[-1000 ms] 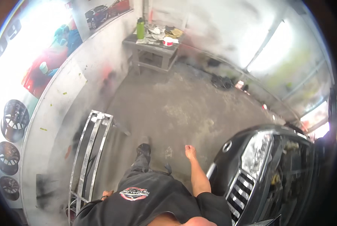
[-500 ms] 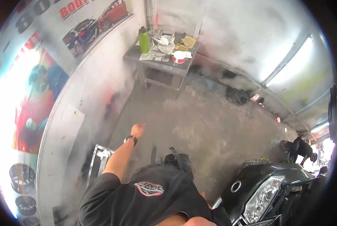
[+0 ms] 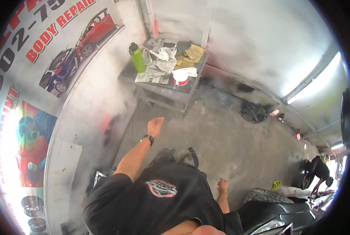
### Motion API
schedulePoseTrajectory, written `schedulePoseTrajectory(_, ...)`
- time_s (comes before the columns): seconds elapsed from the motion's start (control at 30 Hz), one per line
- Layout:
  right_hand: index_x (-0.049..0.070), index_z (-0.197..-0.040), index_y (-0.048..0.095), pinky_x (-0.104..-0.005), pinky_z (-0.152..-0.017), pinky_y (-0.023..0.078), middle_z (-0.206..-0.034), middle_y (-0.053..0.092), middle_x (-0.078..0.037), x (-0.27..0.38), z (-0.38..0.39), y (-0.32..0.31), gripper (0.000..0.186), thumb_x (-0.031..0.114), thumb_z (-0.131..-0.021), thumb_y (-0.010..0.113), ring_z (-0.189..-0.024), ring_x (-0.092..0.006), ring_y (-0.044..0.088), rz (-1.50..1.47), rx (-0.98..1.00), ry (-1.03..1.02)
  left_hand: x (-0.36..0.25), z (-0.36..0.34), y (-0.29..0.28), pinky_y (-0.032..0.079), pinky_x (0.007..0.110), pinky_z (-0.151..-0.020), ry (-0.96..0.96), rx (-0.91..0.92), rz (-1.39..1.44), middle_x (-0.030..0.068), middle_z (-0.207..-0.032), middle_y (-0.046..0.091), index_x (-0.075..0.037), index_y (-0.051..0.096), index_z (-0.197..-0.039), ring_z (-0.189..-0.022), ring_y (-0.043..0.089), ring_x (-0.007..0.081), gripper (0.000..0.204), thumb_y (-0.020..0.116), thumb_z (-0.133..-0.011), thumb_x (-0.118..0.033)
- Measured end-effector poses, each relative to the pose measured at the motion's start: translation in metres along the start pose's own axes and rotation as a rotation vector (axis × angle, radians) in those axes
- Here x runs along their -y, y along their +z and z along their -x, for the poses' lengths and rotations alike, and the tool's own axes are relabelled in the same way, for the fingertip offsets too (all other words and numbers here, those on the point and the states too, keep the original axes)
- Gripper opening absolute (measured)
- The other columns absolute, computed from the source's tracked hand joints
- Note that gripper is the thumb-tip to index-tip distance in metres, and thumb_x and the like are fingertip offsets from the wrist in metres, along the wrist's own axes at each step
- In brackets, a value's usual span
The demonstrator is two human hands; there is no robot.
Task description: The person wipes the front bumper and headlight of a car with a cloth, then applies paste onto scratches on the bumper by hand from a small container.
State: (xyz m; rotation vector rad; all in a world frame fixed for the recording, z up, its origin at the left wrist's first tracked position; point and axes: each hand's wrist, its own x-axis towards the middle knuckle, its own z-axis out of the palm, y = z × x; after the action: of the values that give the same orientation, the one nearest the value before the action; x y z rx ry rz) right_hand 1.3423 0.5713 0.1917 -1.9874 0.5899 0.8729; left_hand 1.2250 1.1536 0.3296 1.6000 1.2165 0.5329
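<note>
My left hand [image 3: 155, 127] hangs in front of me with its fingers curled in and nothing visible in them; a dark watch sits on the wrist. Lower and to the right, my right hand [image 3: 222, 186] swings beside my body, small in view, its fingers also curled with no object showing. Both hands are apart from everything around them. Ahead stands a grey table [image 3: 126, 74], the nearest furniture to my left hand. On it are a green bottle [image 3: 137, 58], crumpled newspaper [image 3: 153, 74], brown sandpaper sheets [image 3: 192, 54] and a white-and-red tub [image 3: 180, 77].
A motorcycle [image 3: 278, 215] with a dark body is at lower right, a tire [image 3: 269, 195] beside it. Farther right, a person [image 3: 319, 170] bends over. A black bag-like heap [image 3: 254, 112] lies along the far wall. A printed banner [image 3: 22, 78] covers the left wall.
The table appears nearer and larger. My left hand has moved up and right in view, and my right hand has come into sight. The motorcycle has slid lower in the picture.
</note>
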Motion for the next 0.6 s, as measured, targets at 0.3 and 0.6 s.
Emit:
schedulePoseTrajectory(0.3, 0.006, -0.086, 0.063, -0.0282, -0.042, 0.034, -0.065, 0.057, -0.001, 0.064, -0.052, 0.014, 0.024, 0.027, -0.097, 0.060, -0.051, -0.0112, 0.049, -0.066, -0.248, -0.196, -0.095, -0.180, 0.041, 0.053, 0.034, -0.074, 0.182, -0.043, 0.008, 0.0099, -0.087, 0.076, 0.002, 0.074, -0.101, -0.079, 0.069, 0.0157, 0.036, 0.071, -0.094, -0.032)
schedulePoseTrajectory(0.6, -0.002, -0.083, 0.068, -0.0443, -0.060, 0.048, -0.067, 0.064, -0.016, 0.021, 0.064, 0.082, 0.033, 0.028, -0.096, 0.060, -0.062, -0.0222, 0.061, 1.149, -0.027, -0.379, -0.107, -0.361, 0.096, 0.054, 0.038, -0.077, 0.199, -0.009, 0.010, 0.0139, -0.087, 0.076, 0.000, 0.074, -0.099, -0.082, 0.073, 0.0258, 0.031, 0.069, -0.092, -0.030)
